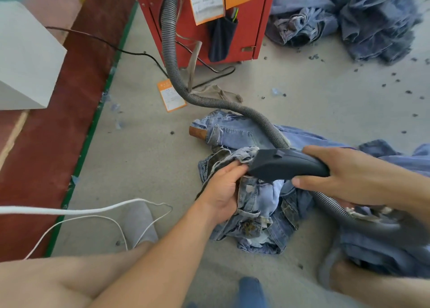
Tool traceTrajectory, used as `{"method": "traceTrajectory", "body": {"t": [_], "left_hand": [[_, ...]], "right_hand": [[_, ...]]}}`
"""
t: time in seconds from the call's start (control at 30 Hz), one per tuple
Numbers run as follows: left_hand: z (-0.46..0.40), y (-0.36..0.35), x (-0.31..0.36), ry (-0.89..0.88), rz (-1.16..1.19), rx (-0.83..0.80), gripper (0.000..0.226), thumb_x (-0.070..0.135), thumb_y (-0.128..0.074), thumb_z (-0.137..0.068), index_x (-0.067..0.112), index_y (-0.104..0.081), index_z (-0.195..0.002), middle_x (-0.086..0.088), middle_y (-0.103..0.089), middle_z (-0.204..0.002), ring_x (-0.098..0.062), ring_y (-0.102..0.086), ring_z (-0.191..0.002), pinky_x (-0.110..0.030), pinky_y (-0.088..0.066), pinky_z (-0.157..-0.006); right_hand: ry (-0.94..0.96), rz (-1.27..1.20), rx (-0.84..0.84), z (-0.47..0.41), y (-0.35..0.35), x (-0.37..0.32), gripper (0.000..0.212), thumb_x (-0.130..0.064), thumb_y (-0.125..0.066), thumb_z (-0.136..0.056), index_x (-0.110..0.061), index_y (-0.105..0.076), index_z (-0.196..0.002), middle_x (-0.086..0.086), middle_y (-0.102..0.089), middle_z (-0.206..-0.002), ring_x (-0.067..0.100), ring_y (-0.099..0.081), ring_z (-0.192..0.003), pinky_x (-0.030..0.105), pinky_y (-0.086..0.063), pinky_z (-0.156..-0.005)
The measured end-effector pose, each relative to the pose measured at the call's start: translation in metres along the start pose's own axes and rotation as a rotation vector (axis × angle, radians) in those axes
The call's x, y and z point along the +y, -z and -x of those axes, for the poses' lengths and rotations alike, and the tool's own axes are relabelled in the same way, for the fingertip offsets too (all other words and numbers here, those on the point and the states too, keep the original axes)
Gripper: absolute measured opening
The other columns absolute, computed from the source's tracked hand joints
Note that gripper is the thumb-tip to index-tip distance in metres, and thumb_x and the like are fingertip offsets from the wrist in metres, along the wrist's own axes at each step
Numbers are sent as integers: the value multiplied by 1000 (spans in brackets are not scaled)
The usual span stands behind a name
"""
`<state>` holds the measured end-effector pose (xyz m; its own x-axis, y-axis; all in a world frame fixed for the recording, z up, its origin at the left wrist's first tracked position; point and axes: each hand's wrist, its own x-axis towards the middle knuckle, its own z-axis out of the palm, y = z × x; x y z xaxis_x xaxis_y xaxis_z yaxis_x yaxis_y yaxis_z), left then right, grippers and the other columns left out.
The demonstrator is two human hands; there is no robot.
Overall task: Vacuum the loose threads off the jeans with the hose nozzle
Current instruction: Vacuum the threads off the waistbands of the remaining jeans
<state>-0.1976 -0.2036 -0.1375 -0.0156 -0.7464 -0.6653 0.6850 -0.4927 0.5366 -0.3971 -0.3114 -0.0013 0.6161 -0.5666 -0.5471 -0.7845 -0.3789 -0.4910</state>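
Observation:
Light blue jeans (235, 133) lie crumpled on the grey floor in front of me. My left hand (223, 191) grips a bunched fold of the denim near the waistband and holds it up. My right hand (344, 175) grips the dark grey hose nozzle (279, 163), whose mouth presses against the fold held by the left hand. The ribbed grey hose (172, 58) runs from the nozzle back across the jeans to the red machine (253, 28).
More denim is heaped at the back right (363, 21) and by my right leg (381, 249). Thread clumps dot the floor (325, 86). A white cord (93, 211) crosses the lower left. A black cable, an orange tag (171, 96) and a white box (25, 58) lie left.

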Motion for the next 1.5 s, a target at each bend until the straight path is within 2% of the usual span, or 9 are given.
{"method": "traceTrajectory", "body": {"t": [0.13,0.33,0.53,0.67,0.8,0.93,1.03,1.2,1.5], "left_hand": [[3,4,3,8,44,-23,30,1,-56,-101,5,-68,-127,-16,-70,-116,-21,-64,-88,-30,-50,-72],[4,-3,9,1,37,27,44,33,-72,-89,6,-70,-123,-13,-75,-111,-29,-71,-103,-46,-56,-97],[0,-8,17,-96,-139,85,45,-22,-46,-83,9,-73,-103,-12,-72,-93,-18,-63,-69,-28,-48,-62],[1,-7,22,-108,-75,-12,46,-16,-42,-84,7,-72,-110,-14,-74,-110,-24,-69,-94,-36,-45,-79],[2,-9,23,-113,-79,19,29,12,-75,-91,4,-69,-118,-16,-74,-117,-26,-70,-102,-44,-54,-96],[-1,-7,21,-165,-187,51,38,-19,-58,-88,9,-71,-111,-7,-78,-101,-15,-74,-85,-26,-59,-69],[-2,-7,24,-178,-128,39,50,-21,-43,-83,8,-71,-112,-6,-77,-106,-18,-72,-95,-26,-55,-82],[-4,-11,18,-197,-290,201,47,25,-91,-74,18,-70,-115,0,-78,-108,-18,-74,-101,-36,-58,-92],[-2,-8,28,-228,-180,35,51,-23,-48,-94,9,-58,-132,-13,-74,-119,-24,-72,-106,-40,-59,-93]], "right_hand": [[58,-135,-70,5,9,-1,30,-68,-66,-88,-42,-59,-101,4,-66,-56,21,-58,-39,26,-48,-41],[-70,-343,178,5,32,23,52,-72,-74,-75,-30,-66,-103,16,-63,-58,27,-57,-39,29,-52,-43],[-87,-186,138,5,26,28,32,-68,-69,-81,-41,-60,-96,11,-66,-55,27,-61,-38,26,-50,-40],[-68,-92,83,4,18,18,21,-61,-65,-84,-44,-58,-95,5,-66,-56,23,-63,-41,26,-49,-40],[-97,-67,96,3,16,15,14,-56,-63,-86,-46,-55,-88,7,-66,-56,25,-63,-40,24,-48,-40],[-114,-106,129,3,23,22,11,-53,-66,-87,-47,-58,-92,5,-66,-55,22,-61,-38,33,-52,-42],[-90,-117,122,3,23,23,12,-53,-68,-88,-46,-59,-93,7,-67,-58,22,-61,-39,33,-53,-42],[-59,-56,125,-1,15,17,16,-54,-66,-89,-39,-58,-92,-3,-64,-53,14,-58,-37,18,-43,-40],[-56,-93,96,1,19,26,14,-52,-66,-91,-43,-56,-89,0,-64,-54,15,-58,-38,18,-43,-41]]}}
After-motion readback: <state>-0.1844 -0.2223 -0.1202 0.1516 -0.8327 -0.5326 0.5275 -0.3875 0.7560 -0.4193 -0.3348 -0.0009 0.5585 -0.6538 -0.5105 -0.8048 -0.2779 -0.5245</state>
